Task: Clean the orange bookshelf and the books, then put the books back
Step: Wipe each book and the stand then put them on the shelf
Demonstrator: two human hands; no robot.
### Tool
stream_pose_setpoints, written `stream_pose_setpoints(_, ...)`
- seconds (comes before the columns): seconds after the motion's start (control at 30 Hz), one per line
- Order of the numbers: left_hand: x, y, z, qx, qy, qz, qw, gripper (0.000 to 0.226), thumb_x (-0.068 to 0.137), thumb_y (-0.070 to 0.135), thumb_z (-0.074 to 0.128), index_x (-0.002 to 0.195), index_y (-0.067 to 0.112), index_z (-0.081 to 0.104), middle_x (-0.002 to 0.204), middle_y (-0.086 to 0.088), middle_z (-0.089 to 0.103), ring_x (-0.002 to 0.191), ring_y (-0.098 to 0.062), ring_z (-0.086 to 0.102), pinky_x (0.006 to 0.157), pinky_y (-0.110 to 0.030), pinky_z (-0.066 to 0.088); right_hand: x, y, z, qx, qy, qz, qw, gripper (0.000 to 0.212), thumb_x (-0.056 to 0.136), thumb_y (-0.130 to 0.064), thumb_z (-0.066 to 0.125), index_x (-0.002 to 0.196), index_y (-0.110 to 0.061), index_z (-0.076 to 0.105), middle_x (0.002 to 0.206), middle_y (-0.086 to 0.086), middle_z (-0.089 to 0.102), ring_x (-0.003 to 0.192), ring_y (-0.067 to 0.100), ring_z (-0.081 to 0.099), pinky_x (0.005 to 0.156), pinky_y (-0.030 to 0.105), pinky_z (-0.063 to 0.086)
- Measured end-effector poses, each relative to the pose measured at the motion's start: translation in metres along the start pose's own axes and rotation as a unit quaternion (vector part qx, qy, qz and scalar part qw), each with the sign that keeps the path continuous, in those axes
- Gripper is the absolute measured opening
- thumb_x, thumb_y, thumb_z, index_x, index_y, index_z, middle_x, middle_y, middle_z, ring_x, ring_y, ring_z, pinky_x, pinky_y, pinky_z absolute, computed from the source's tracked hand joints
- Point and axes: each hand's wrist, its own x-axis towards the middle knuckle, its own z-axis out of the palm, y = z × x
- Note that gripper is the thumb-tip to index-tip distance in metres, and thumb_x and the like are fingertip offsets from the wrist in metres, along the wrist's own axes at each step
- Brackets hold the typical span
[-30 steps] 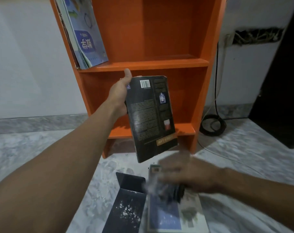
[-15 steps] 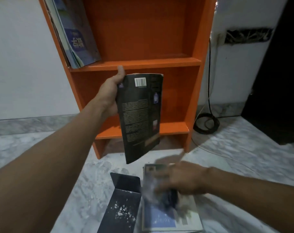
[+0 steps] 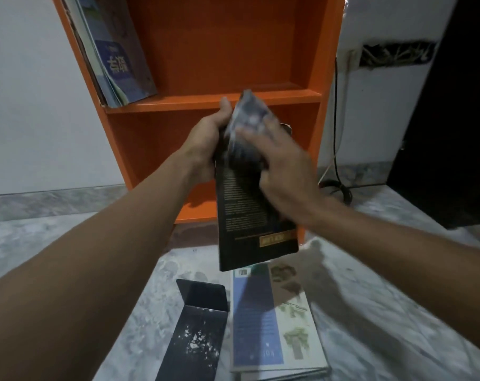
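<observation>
My left hand [image 3: 206, 141] grips a black paperback book [image 3: 250, 215] by its upper left edge, holding it upright in front of the orange bookshelf [image 3: 222, 50]. Against the upper part of the book's back cover, my right hand [image 3: 280, 166] presses a blurred grey cloth [image 3: 248, 116]. Leaning blue books [image 3: 118, 53] stand at the left of the upper shelf. The lower shelf behind the black book holds nothing that I can see. A blue and white book [image 3: 271, 323] lies on the floor below.
A dark metal bookend [image 3: 197, 325] with white dust specks lies on the marble floor [image 3: 384, 312] left of the floor book. A black cable [image 3: 336, 119] hangs down the wall right of the shelf and coils on the floor. A dark doorway is at far right.
My right hand has lifted the cloth off the floor book and brought it up onto the black book. The black book has stayed in my left hand.
</observation>
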Motion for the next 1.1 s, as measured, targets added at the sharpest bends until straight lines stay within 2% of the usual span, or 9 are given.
stream_pose_setpoints(0.1,0.003,0.004,-0.014,-0.007,0.077,0.018,0.997,0.063,0.093,0.065,0.042,0.114,0.012,0.069,0.12,-0.018,0.067,0.108,-0.035,0.066,0.098,-0.054,0.049,-0.069,-0.004,0.021,-0.066,-0.104,-0.176,0.977,0.044,0.091,-0.019,0.054,0.133,-0.031,0.056,0.153,0.015,0.036,0.141,0.039,0.032,0.11,0.05,0.029)
stream_pose_setpoints(0.17,0.001,0.004,-0.027,0.017,0.11,0.034,0.993,0.061,0.092,0.065,0.043,0.114,0.015,0.07,0.119,-0.015,0.069,0.111,-0.034,0.065,0.098,-0.053,0.048,-0.097,-0.004,0.023,-0.072,-0.339,-0.258,0.902,0.034,0.094,-0.034,0.054,0.128,-0.035,0.058,0.15,0.007,0.042,0.136,0.034,0.041,0.11,0.053,0.034)
stream_pose_setpoints(0.27,-0.003,0.005,-0.038,0.039,0.152,0.045,0.987,0.06,0.089,0.067,0.045,0.113,0.018,0.07,0.113,-0.011,0.072,0.106,-0.032,0.068,0.094,-0.049,0.05,-0.097,0.006,0.007,-0.06,-0.539,-0.177,0.821,0.038,0.092,-0.018,0.058,0.127,-0.033,0.057,0.132,-0.001,0.054,0.118,0.023,0.053,0.097,0.048,0.047)
stream_pose_setpoints(0.4,-0.003,0.008,-0.035,0.018,0.173,0.042,0.984,0.062,0.09,0.065,0.048,0.12,0.012,0.063,0.11,-0.013,0.072,0.099,-0.032,0.07,0.09,-0.05,0.054,-0.041,0.011,-0.035,0.098,-0.301,0.061,0.947,0.051,0.088,0.001,0.051,0.128,-0.028,0.058,0.127,0.0,0.06,0.117,0.012,0.048,0.104,0.045,0.042)
stream_pose_setpoints(0.5,-0.004,0.012,-0.017,0.004,0.174,0.022,0.984,0.061,0.089,0.065,0.05,0.116,0.013,0.064,0.108,-0.013,0.072,0.098,-0.033,0.07,0.09,-0.05,0.053,-0.004,0.008,-0.05,0.182,-0.155,0.115,0.964,0.051,0.085,-0.006,0.051,0.129,-0.03,0.057,0.122,-0.009,0.063,0.115,0.007,0.054,0.1,0.046,0.048)
stream_pose_setpoints(0.67,0.004,0.026,0.029,-0.035,0.221,0.036,0.974,0.046,0.095,0.054,0.05,0.095,0.009,0.055,0.094,-0.014,0.072,0.078,-0.028,0.073,0.077,-0.043,0.06,-0.012,-0.012,-0.002,0.171,-0.18,0.16,0.955,0.09,0.076,-0.035,0.076,0.149,-0.029,0.024,0.138,-0.002,0.051,0.122,0.016,0.052,0.101,0.038,0.047)
stream_pose_setpoints(0.8,0.005,0.031,0.047,-0.041,0.207,0.061,0.976,0.061,0.092,0.056,0.054,0.126,0.006,0.051,0.126,-0.015,0.061,0.112,-0.032,0.061,0.098,-0.048,0.05,-0.018,-0.007,0.013,0.119,-0.076,0.224,0.964,0.04,0.074,-0.015,0.061,0.112,-0.016,0.051,0.081,0.007,0.066,0.071,0.029,0.064,0.059,0.046,0.055)
stream_pose_setpoints(0.93,0.002,0.03,0.044,0.07,0.191,0.078,0.976,0.056,0.09,0.067,0.045,0.1,0.014,0.061,0.097,-0.006,0.063,0.097,-0.025,0.061,0.091,-0.045,0.049,-0.005,0.004,-0.01,0.254,-0.004,0.297,0.921,0.015,0.079,-0.014,0.072,0.091,-0.017,0.063,0.087,0.011,0.071,0.08,0.028,0.068,0.07,0.05,0.057)
stream_pose_setpoints(1.1,-0.003,-0.006,-0.011,0.003,0.15,-0.024,0.988,0.044,0.087,0.055,0.06,0.096,0.013,0.068,0.094,-0.007,0.074,0.084,-0.023,0.071,0.078,-0.038,0.058,-0.006,0.019,-0.032,0.428,-0.039,0.345,0.834,0.037,0.072,-0.014,0.083,0.104,-0.016,0.065,0.093,0.007,0.075,0.083,0.024,0.074,0.079,0.042,0.059)
